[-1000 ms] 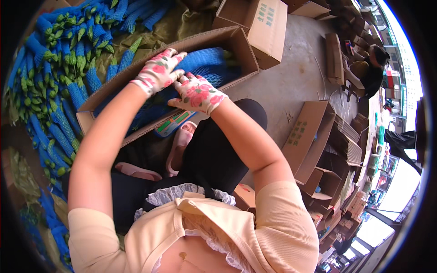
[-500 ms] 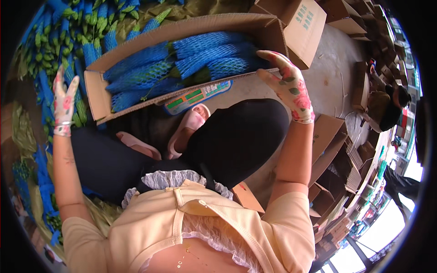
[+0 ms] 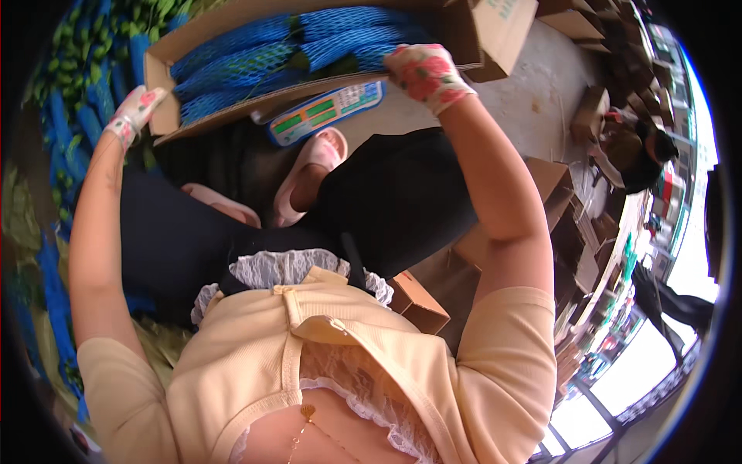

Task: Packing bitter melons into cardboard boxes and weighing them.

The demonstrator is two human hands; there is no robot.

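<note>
In front of me a long open cardboard box (image 3: 270,99) holds several long green vegetables in blue net sleeves (image 3: 239,73). My left hand (image 3: 139,110), in a flowered glove, is closed at the left end of the box, its fingertips against the cardboard. Over the near wall, toward the right end, my right hand (image 3: 425,73) in a matching glove has its fingers curled round the edge. Part of that hand's grip is hidden behind the wall. A blue-edged scale with green display panels (image 3: 328,114) shows just below the box.
A heap of vegetables in blue sleeves (image 3: 69,139) lies to the left. Another open carton (image 3: 502,35) adjoins the box's right end. More cardboard boxes (image 3: 553,182) stand at the right, where a person (image 3: 638,151) crouches. My pink shoes (image 3: 309,166) are near the scale.
My hands, apart from the box and with fingers spread before, have come in and closed on its left end and near wall. The box now sits higher in view.
</note>
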